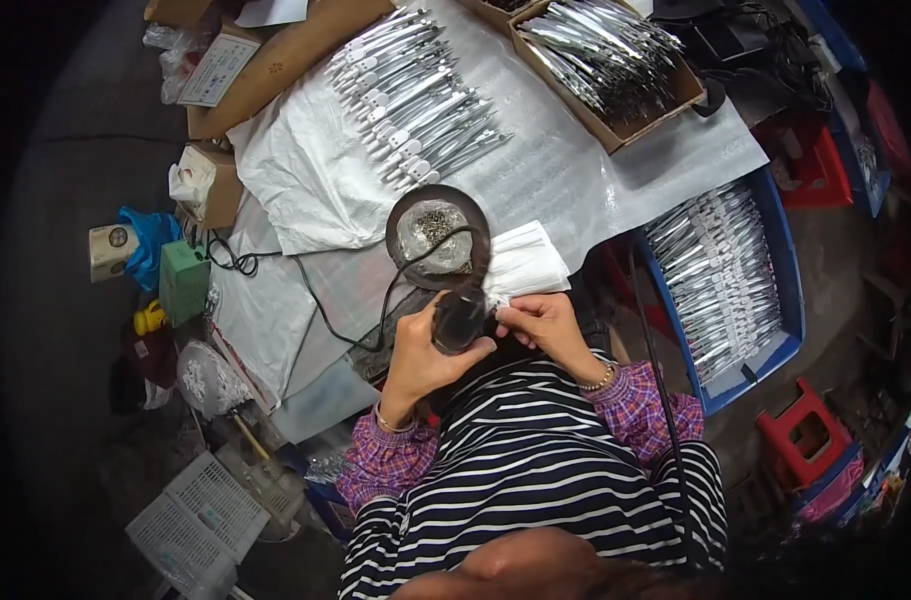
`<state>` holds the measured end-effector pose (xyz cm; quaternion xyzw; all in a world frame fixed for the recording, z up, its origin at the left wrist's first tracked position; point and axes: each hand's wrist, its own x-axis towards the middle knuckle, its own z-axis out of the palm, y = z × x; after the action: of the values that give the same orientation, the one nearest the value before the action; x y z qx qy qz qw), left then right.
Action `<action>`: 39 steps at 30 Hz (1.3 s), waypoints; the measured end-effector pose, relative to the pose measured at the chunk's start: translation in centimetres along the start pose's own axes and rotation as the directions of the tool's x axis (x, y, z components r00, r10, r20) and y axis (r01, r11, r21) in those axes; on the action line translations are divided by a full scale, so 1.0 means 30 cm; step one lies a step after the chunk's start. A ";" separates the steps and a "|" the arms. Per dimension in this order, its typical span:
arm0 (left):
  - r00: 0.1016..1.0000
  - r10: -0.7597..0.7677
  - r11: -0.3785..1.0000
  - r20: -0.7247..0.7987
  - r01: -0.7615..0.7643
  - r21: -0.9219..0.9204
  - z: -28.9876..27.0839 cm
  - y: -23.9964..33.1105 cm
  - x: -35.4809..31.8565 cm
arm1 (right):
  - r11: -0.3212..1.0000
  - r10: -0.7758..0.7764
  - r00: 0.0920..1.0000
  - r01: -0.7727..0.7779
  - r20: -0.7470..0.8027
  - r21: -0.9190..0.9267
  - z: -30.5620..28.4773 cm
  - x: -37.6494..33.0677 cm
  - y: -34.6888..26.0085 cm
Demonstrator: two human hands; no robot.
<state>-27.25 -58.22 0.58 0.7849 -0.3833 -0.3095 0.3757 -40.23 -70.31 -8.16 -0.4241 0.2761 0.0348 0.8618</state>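
My left hand (421,352) is wrapped round a black, rounded tool (459,318) with a black cable, held upright at the table's near edge. Just right of it, my right hand (547,326) pinches thumb and fingers together at the near end of a white pleated bundle (527,262). What lies in that pinch is too small to make out. Beyond the tool stands a dark round dish (399,232), lined with clear plastic and holding small metal parts (433,225). Slender silver metal pieces with white ends (400,110) lie in an overlapping row farther back.
A cardboard box (615,135) of silver pieces stands at the far right. Beside the table, a blue crate (797,300) holds more. The cable (310,300) loops left towards a green box (183,285). Red stools (807,430) stand at the right.
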 end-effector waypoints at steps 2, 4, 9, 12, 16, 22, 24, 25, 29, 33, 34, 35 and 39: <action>0.984 -0.167 0.979 -0.057 0.159 -0.126 -0.029 -0.010 -0.027 | 1.000 0.027 0.999 -0.027 -0.037 -0.005 0.016 0.000 -0.006; 0.963 -0.225 0.933 -0.147 0.170 -0.317 -0.070 0.009 -0.029 | 1.000 0.026 0.999 -0.026 -0.040 0.006 0.020 0.000 -0.007; 0.897 -0.349 0.861 -0.271 0.193 -0.470 -0.155 -0.016 0.002 | 0.999 0.038 0.999 -0.039 -0.016 -0.007 0.010 -0.003 -0.006; 0.884 -0.365 0.867 -0.291 0.209 -0.452 -0.164 -0.036 0.031 | 1.000 0.031 0.999 -0.031 -0.032 -0.004 0.009 -0.003 0.005; 0.895 -0.381 0.837 -0.233 0.227 -0.498 -0.157 -0.032 0.034 | 1.000 0.010 0.999 -0.009 -0.040 0.021 0.020 -0.006 0.001; 0.897 -0.402 0.822 -0.185 0.265 -0.504 -0.158 -0.033 0.002 | 0.999 0.017 1.000 -0.017 -0.021 0.027 0.010 -0.004 0.012; 0.879 -0.399 0.841 -0.262 0.236 -0.488 -0.141 -0.011 -0.003 | 0.999 0.029 0.999 -0.028 -0.022 0.030 0.010 -0.002 0.013; 0.873 -0.386 0.854 -0.297 0.217 -0.473 -0.137 0.003 -0.010 | 0.998 0.037 0.999 -0.036 -0.028 0.049 0.013 -0.004 0.008; 0.886 -0.277 0.794 -0.373 -0.008 -0.608 -0.109 0.058 -0.090 | 0.999 0.041 0.998 -0.039 -0.055 0.036 0.037 -0.008 -0.023; 0.823 0.355 0.624 -0.443 -0.562 -0.543 -0.034 0.062 -0.058 | 0.998 0.048 0.999 -0.048 -0.017 0.042 0.011 0.000 0.013; 0.765 0.493 0.598 -0.414 -0.644 -0.477 -0.035 0.065 -0.033 | 0.997 0.056 0.998 -0.055 -0.021 0.046 0.009 -0.002 0.015; 0.697 0.605 0.546 -0.384 -0.715 -0.436 -0.035 0.067 -0.009 | 0.997 0.064 0.998 -0.062 -0.027 0.051 0.007 -0.004 0.016; 0.572 0.731 0.472 -0.373 -0.818 -0.329 -0.007 0.101 0.010 | 0.994 0.071 0.997 -0.068 -0.023 0.087 0.024 -0.004 0.013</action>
<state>-28.05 -59.67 3.13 0.4333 -0.5746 -0.1148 0.6847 -40.14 -69.50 -8.03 -0.3770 0.3032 0.0471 0.8739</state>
